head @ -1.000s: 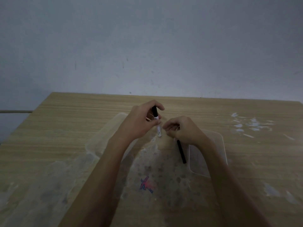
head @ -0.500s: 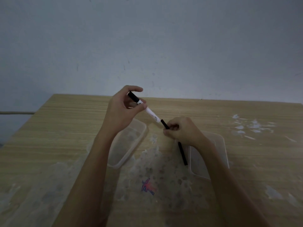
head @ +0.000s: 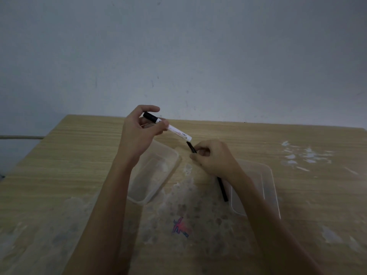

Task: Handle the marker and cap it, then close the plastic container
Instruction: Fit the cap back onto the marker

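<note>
Since half a second ago, little has changed: the marker (head: 172, 129) is held at the same slant and the right hand (head: 213, 158) has stayed at its lower end, while a second ago both hands were bunched together low over the table (head: 59, 155). The marker lies above the table, its long axis running from upper left down to lower right; a black end sits at the top inside the left hand (head: 139, 135), the white barrel with faint print follows, and a thin dark nib section points at the right hand. The left hand is clamped on the upper part of the barrel between thumb and fingers. The right hand is closed around a small dark piece, judged to be the cap (head: 192, 148), which is met by or just short of the nib; which of the two cannot be told. Capping is judged to turn on that axis: the cap must be pushed up along the slant, the right hand being the nearer. Below the left forearm an open clear container (head: 170, 171) rests on the table, and its lid (head: 268, 187) lies under the right forearm, well apart from it. A thin black stick (head: 222, 188) lies between them beside the lid.
</note>
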